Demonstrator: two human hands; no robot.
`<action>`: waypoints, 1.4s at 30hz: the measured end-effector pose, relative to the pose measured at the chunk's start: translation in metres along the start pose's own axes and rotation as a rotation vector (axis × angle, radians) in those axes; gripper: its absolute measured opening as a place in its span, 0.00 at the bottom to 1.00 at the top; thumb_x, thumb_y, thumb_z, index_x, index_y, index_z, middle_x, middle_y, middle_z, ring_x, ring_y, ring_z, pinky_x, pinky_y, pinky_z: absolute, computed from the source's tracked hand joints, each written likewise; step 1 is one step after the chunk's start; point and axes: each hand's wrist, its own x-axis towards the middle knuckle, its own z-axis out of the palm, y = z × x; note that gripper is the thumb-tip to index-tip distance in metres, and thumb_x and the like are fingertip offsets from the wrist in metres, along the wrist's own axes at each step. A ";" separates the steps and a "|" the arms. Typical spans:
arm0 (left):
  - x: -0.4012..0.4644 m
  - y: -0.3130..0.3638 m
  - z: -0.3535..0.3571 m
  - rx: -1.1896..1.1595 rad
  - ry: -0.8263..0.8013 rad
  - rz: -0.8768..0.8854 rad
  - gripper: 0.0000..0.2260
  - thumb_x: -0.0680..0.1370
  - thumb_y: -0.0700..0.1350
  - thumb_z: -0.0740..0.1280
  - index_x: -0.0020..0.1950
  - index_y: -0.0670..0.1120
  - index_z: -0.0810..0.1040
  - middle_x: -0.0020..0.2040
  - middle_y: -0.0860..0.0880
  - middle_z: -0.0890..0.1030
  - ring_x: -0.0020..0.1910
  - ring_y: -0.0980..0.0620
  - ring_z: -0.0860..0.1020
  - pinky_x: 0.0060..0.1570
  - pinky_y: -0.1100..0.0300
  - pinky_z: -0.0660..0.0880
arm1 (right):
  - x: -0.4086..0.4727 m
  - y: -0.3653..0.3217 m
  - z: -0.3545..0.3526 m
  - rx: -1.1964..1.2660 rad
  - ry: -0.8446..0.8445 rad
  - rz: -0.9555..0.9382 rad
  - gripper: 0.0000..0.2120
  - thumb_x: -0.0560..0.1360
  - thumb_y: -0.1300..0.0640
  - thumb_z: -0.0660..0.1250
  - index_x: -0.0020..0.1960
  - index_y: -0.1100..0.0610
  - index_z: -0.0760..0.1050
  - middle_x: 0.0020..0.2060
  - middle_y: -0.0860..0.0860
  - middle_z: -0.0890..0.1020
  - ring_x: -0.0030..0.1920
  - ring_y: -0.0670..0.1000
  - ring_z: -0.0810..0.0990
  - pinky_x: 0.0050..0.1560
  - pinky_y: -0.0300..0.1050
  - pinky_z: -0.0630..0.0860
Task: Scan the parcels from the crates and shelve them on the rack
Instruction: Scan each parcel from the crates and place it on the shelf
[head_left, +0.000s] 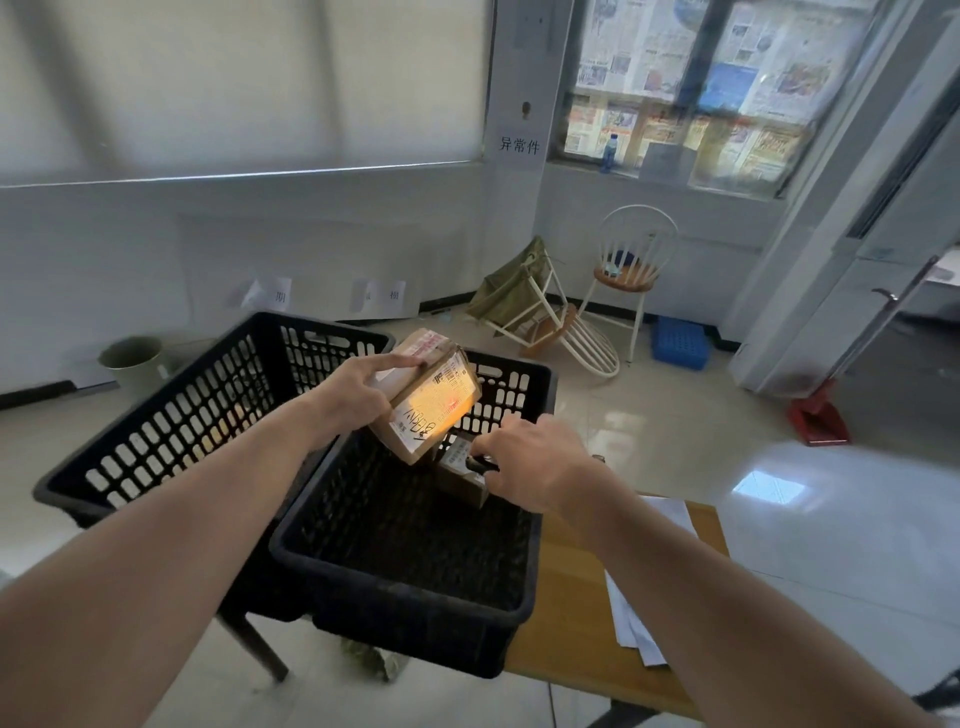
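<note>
The biggest risk is a failed scan: the parcel (427, 396) is tilted above the near crate (363, 613), and the orange light covers only a part of its label, so the code may not be read. A smaller risk is a drop, because the left hand (358, 391) holds the parcel by 1 end only, thumb below and fingers stretched over the top.

Behind the near crate, the far crate (171, 415) shows nothing inside from this view. The near crate holds 1 small parcel (462, 475) at its far wall. Above that wall, the right hand (530, 462) grips a dark device (480, 464) with curled fingers; I judge it is the scanner, but it is mostly hidden.
</note>
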 end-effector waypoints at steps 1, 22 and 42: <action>0.000 -0.001 -0.002 0.014 -0.004 -0.001 0.38 0.74 0.26 0.69 0.72 0.65 0.76 0.77 0.42 0.64 0.59 0.47 0.76 0.49 0.56 0.80 | 0.000 -0.003 0.000 -0.004 -0.001 0.008 0.18 0.85 0.46 0.63 0.75 0.44 0.73 0.60 0.53 0.76 0.56 0.58 0.75 0.58 0.54 0.76; 0.014 -0.019 -0.041 0.003 -0.034 -0.020 0.36 0.75 0.27 0.70 0.69 0.65 0.79 0.57 0.51 0.72 0.54 0.46 0.82 0.49 0.54 0.84 | 0.009 -0.045 -0.007 -0.136 -0.041 0.058 0.18 0.85 0.49 0.63 0.75 0.46 0.74 0.62 0.54 0.76 0.60 0.61 0.75 0.60 0.56 0.73; -0.028 -0.033 -0.079 -0.403 -0.211 0.031 0.42 0.75 0.32 0.73 0.73 0.75 0.68 0.62 0.39 0.85 0.63 0.37 0.82 0.63 0.35 0.74 | 0.058 -0.076 -0.014 1.251 0.693 0.363 0.21 0.86 0.50 0.65 0.78 0.48 0.73 0.71 0.51 0.80 0.72 0.53 0.76 0.74 0.57 0.73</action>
